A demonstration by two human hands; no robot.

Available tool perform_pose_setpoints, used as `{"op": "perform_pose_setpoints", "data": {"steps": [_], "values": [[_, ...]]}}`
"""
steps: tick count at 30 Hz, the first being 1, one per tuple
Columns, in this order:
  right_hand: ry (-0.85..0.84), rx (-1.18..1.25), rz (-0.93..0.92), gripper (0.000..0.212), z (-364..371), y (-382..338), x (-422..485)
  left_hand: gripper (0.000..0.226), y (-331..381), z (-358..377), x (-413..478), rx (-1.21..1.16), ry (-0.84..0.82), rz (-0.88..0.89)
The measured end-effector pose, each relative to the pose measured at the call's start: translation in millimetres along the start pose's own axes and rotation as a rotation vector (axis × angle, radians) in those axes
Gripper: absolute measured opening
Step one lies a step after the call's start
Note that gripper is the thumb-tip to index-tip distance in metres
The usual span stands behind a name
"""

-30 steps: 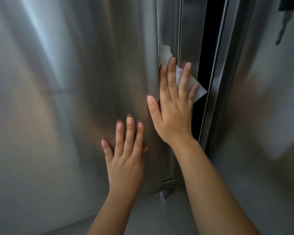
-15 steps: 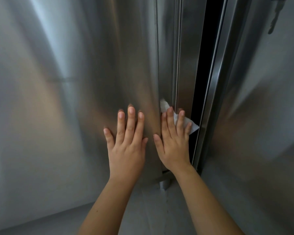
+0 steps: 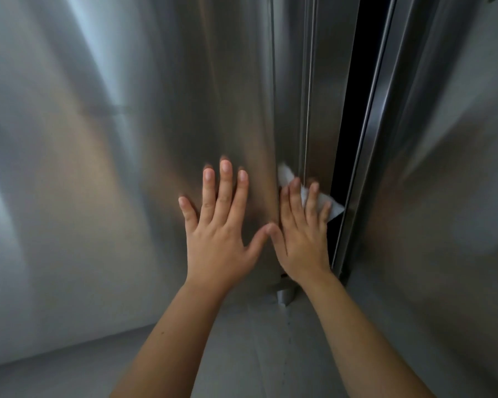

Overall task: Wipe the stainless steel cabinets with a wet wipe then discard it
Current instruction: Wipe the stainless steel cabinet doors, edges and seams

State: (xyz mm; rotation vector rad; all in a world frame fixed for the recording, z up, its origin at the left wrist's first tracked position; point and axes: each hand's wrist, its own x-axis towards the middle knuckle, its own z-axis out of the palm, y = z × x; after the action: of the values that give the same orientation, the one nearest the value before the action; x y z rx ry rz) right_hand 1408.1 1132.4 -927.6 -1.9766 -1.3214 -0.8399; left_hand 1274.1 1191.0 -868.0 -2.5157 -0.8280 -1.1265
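Observation:
A tall stainless steel cabinet door [image 3: 156, 139] fills the left and centre. My left hand [image 3: 222, 225] lies flat on it with straight, spread fingers, near the door's lower right corner. Just to its right, my right hand [image 3: 302, 228] presses a white wet wipe [image 3: 288, 176] against the door's narrow right edge strip with straight fingers. The wipe's corners stick out above the fingertips and to the right, over the dark gap. Most of the wipe is hidden under the hand.
A dark vertical gap [image 3: 354, 110] separates this door from a second steel cabinet panel [image 3: 449, 168] on the right. A small metal hinge or foot [image 3: 285, 294] sits below the door corner. Grey floor [image 3: 69, 369] lies below.
My right hand has slid the wipe down the door's edge strip from higher up to beside my left hand. The left hand stayed flat on the door.

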Motion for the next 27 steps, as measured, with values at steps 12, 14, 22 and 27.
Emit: {"op": "perform_pose_setpoints", "data": {"steps": [12,14,22,27], "values": [[0.079,0.099,0.046,0.058,-7.4,-10.0,22.1,0.08,1.9,-3.8,-0.1,-0.055,-0.046,-0.02],[0.125,0.12,0.05,0.058,-15.3,-12.5,40.3,0.077,2.8,-4.9,0.9,-0.063,-0.072,-0.02],[0.079,0.043,0.057,0.057,9.0,-6.5,2.2,0.074,3.7,-10.3,2.9,-0.081,-0.141,-0.023],[0.001,0.006,0.029,0.056,28.0,3.5,-39.0,0.074,2.9,-11.0,2.8,-0.067,-0.16,-0.021]]}}
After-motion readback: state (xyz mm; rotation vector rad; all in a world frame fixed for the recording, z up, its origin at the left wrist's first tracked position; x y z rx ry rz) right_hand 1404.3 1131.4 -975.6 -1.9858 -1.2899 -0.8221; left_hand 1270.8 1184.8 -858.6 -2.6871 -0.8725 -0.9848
